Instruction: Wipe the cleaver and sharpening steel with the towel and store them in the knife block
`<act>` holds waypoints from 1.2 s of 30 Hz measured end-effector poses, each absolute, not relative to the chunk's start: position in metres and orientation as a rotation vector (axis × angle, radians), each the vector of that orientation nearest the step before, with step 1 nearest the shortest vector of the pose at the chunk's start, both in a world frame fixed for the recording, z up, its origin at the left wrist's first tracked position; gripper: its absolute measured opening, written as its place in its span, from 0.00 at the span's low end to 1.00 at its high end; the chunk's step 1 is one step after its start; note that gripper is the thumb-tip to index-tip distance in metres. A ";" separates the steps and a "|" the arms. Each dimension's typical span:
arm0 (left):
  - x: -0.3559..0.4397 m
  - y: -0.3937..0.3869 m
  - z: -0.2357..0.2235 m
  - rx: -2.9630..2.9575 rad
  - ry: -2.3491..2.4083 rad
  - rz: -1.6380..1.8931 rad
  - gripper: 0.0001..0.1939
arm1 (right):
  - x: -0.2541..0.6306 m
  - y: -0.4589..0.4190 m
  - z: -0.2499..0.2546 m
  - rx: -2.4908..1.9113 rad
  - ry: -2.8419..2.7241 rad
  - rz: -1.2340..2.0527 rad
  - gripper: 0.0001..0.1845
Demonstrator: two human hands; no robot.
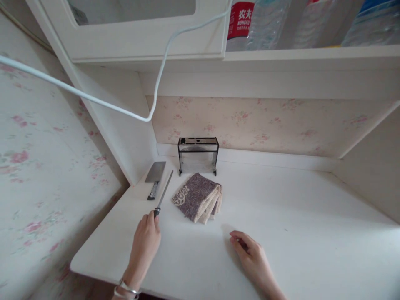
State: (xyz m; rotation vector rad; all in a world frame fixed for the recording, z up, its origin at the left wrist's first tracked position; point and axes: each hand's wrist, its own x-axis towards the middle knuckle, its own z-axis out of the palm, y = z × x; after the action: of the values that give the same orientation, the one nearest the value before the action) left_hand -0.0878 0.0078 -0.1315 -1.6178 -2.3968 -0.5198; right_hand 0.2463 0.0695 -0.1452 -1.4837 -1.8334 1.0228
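Observation:
My left hand (146,234) is wrapped round the dark handle of a sharpening steel (164,190), whose thin rod points away over the white tabletop. Just left of the rod lies a cleaver (156,172), its broad grey blade towards the back and its patterned handle towards me. A folded purple-brown and cream towel (200,196) rests to the right of the steel. Behind the towel stands a knife holder (198,143) with a metal slotted top, black frame and see-through sides. My right hand (248,252) rests at the tabletop, fingers loosely curled, nothing visible in them.
The white table (281,200) ends at a rounded left corner beside a flowered wall. A white cable (125,110) hangs across the upper left. Overhead, a white cabinet (150,39) has an open shelf with several plastic bottles (268,25). A side panel (371,166) closes the right.

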 end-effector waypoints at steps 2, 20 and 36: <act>-0.090 0.017 -0.129 -1.610 -2.399 -0.479 0.15 | 0.246 0.069 -0.145 -1.484 -1.827 1.013 0.22; -0.101 0.059 -0.134 -1.650 -2.395 -0.315 0.18 | 0.246 0.067 -0.142 -1.456 -1.774 0.990 0.20; -0.114 0.064 -0.114 -1.587 -2.448 -0.311 0.21 | 0.246 0.067 -0.141 -1.437 -1.773 0.993 0.20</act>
State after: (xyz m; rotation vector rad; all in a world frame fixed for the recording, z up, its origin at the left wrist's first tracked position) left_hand -0.1144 0.0640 -0.1143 -1.5874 -2.4477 -0.3114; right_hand 0.2464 0.0671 -0.1413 -1.4367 -1.7730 0.9933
